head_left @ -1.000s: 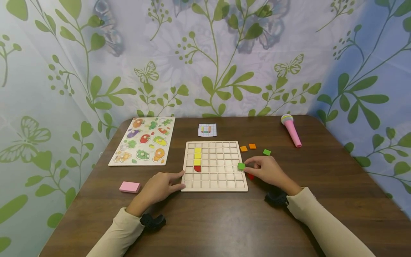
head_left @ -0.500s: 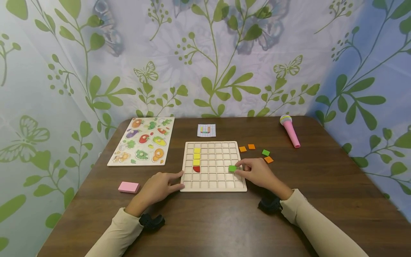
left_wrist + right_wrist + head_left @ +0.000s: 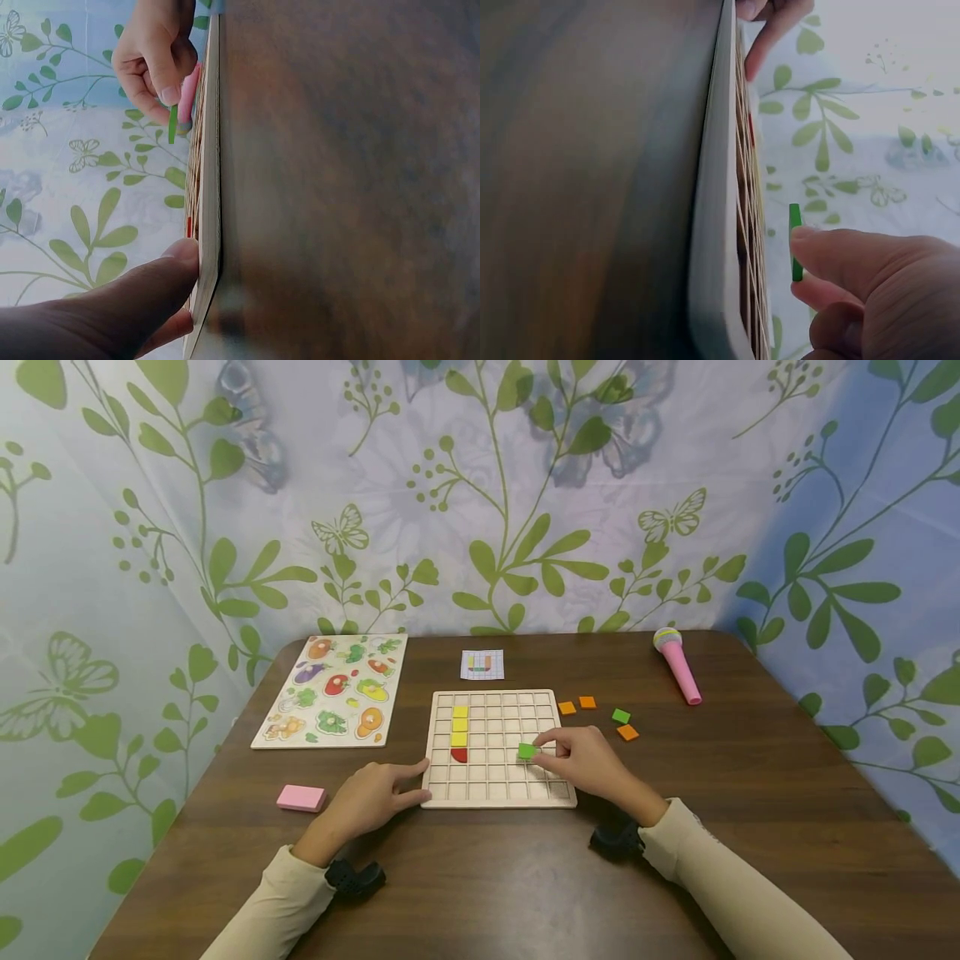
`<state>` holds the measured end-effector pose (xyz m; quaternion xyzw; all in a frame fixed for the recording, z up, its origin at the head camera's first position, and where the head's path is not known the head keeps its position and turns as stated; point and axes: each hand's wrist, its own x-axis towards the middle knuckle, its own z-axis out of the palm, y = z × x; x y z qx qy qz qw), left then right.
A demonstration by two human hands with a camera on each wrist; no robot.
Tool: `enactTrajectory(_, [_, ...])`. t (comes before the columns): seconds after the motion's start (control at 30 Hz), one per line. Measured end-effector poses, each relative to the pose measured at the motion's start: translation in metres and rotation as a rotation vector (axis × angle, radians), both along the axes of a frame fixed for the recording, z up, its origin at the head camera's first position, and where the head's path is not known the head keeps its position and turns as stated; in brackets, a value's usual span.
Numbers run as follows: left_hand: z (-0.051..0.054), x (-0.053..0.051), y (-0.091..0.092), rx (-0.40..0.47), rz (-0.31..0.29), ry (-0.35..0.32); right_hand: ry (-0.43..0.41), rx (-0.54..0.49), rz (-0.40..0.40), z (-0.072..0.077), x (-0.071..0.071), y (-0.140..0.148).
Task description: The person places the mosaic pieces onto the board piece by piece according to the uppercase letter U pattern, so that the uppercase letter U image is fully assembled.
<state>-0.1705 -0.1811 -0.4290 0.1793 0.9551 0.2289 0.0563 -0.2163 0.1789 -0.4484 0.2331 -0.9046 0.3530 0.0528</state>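
The wooden grid board (image 3: 498,803) lies mid-table, with yellow squares (image 3: 460,725) in one column and a red rounded piece (image 3: 459,755) just below them. My left hand (image 3: 369,800) rests its thumb and a finger on the board's left edge, fingers fairly straight. Between thumb and finger, my right hand (image 3: 588,763) pinches a green square (image 3: 527,751) over the right half of the board. The right wrist view shows that green square (image 3: 795,244) held on edge, raised off the board's surface.
Orange squares (image 3: 587,702) and another green square (image 3: 621,716) lie right of the board. Behind it is a small pattern card (image 3: 482,665). A vegetable puzzle (image 3: 330,693) and a pink block (image 3: 302,797) are at left, a pink microphone (image 3: 681,671) at back right.
My right hand has moved left with the green square, from the board's right edge to over its cells. An orange square it had covered now shows. My left hand has stayed put.
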Motion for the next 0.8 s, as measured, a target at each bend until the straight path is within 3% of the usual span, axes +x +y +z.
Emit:
enactTrajectory(0.3, [-0.002, 0.0, 0.0, 0.02, 0.007, 0.0, -0.025, 0.006, 0.036, -0.003, 0.001, -0.022])
enactTrajectory(0.8, [-0.001, -0.001, -0.001, -0.001, -0.008, -0.019, -0.012, 0.017, 0.028, -0.002, -0.002, -0.055])
